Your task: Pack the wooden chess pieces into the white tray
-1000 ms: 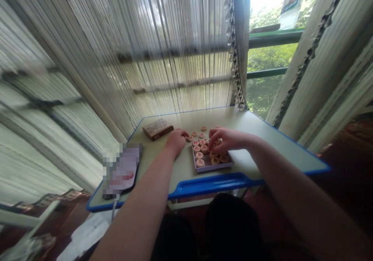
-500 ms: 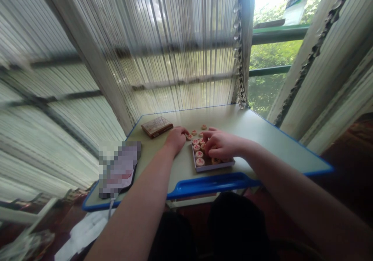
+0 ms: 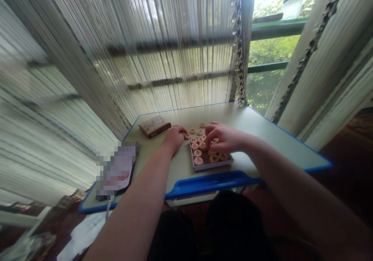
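A shallow box [image 3: 214,167] lies on the table, holding several round Chinese chess pieces, some with red characters and some with dark ones. My right hand [image 3: 224,137] is over the box, its thumb and fingers bent together on a Chinese chess piece that they mostly cover. Behind the box, several loose pieces [image 3: 199,132] lie on the tabletop. My left hand [image 3: 174,140] rests on the table left of the box. Its fingers are loosely bent and parted, with the tips against a loose piece [image 3: 187,136].
A brown patterned box lid [image 3: 154,126] lies at the back left of the table [image 3: 247,125]. A blurred-out phone-like device [image 3: 118,171] with a cable sits at the left edge. A blue trough [image 3: 214,184] runs along the front edge. Curtains [image 3: 175,39] hang behind.
The right hand has shifted slightly back and right over the box, baring more pieces in its front right corner. My left hand stays beside the same loose piece. The view has tilted a little.
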Tool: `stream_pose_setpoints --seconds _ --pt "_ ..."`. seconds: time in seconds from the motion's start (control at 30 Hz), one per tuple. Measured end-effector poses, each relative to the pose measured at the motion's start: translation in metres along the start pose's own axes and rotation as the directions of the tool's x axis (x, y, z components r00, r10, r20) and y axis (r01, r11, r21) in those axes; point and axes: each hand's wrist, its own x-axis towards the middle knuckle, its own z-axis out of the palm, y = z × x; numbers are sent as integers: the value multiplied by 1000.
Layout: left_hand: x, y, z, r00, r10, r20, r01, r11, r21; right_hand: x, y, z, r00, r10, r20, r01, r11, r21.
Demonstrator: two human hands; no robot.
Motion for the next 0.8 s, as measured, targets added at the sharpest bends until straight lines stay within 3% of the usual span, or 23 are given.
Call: stream_pose_setpoints --seconds 0.17,0.8 --pt "-1 -1 1 1000 -1 -9 1 1000 2 -7 2 -6 998 43 -37 -44 999 -19" --pt "0 3 -1 1000 8 16 -8 1000 11 -6 5 1 1000 25 -10 -25 1000 -7"
